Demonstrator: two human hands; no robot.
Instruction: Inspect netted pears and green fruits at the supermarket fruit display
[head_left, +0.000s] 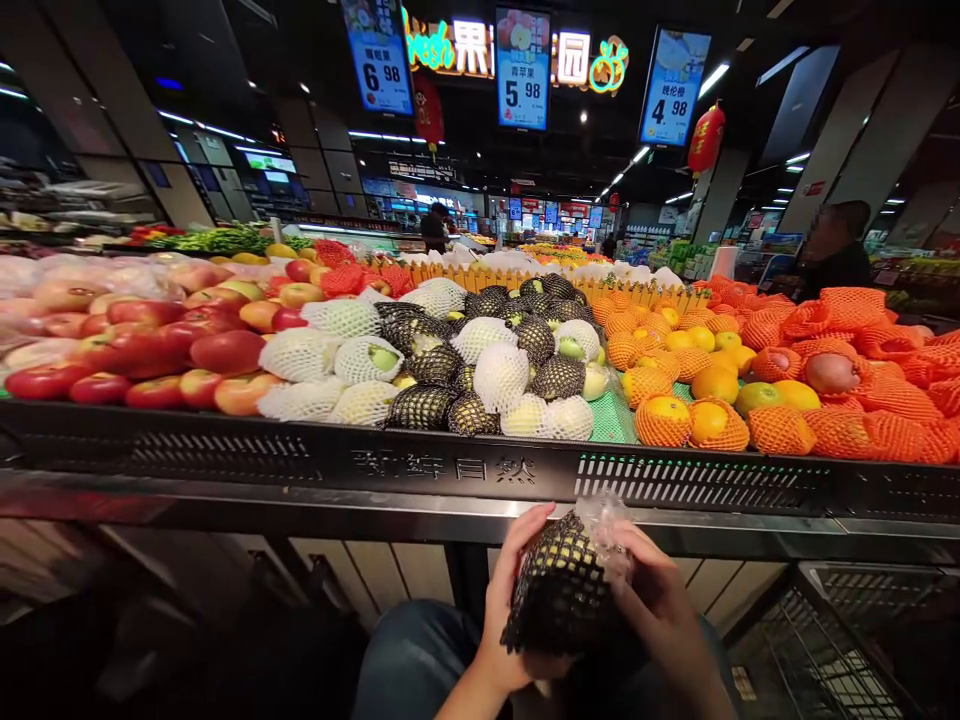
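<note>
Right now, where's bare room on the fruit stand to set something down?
Small patch of green mat behind the black rail, between white-netted fruit and netted oranges. Narrow metal ledge in front of the rail, bare left of the left hand. Crowded: red apples at left, orange-netted fruit at right.

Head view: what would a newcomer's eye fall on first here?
Probably the black-netted fruit low in the centre, held in the left grip, with the right grip at the clear plastic near its top. Next, the bright orange-netted fruit on the display's right side. Above, the glowing sign stands out against the dark ceiling.
</note>
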